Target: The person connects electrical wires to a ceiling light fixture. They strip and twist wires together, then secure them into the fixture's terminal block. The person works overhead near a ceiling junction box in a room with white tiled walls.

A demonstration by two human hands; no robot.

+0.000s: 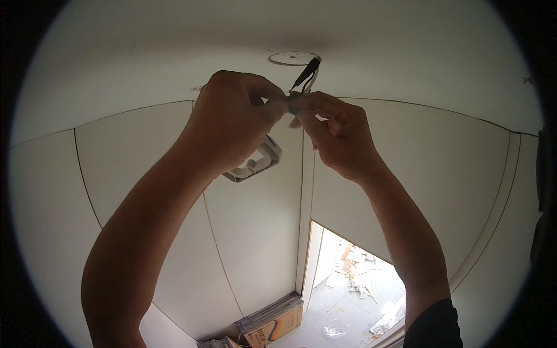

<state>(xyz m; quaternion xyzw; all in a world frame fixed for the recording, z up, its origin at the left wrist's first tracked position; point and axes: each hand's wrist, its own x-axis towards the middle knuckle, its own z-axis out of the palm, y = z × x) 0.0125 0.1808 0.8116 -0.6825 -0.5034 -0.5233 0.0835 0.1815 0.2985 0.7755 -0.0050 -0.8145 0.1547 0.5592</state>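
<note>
Both hands are raised to the ceiling, fingertips meeting just below a hole there. Electrical wires [307, 72] hang from it, one part thick and black as if wrapped, another pale. My left hand [241, 107] pinches the lower wire ends between thumb and fingers. From the other side my right hand [336, 130] also pinches them, its fingertips nearly touching the left's. The exact wire ends are hidden by the fingers. Below my left palm shows a grey-white plastic frame [255, 168] with an open middle; the hand hides how it is held.
A round outline [290, 58] marks the ceiling beside the wires. Pale wall panels [249, 232] stand ahead. Low down, flat cardboard boxes [272, 322] lean by a doorway. Beyond it, scraps and plastic litter [354, 272] lie on a tiled floor [325, 310].
</note>
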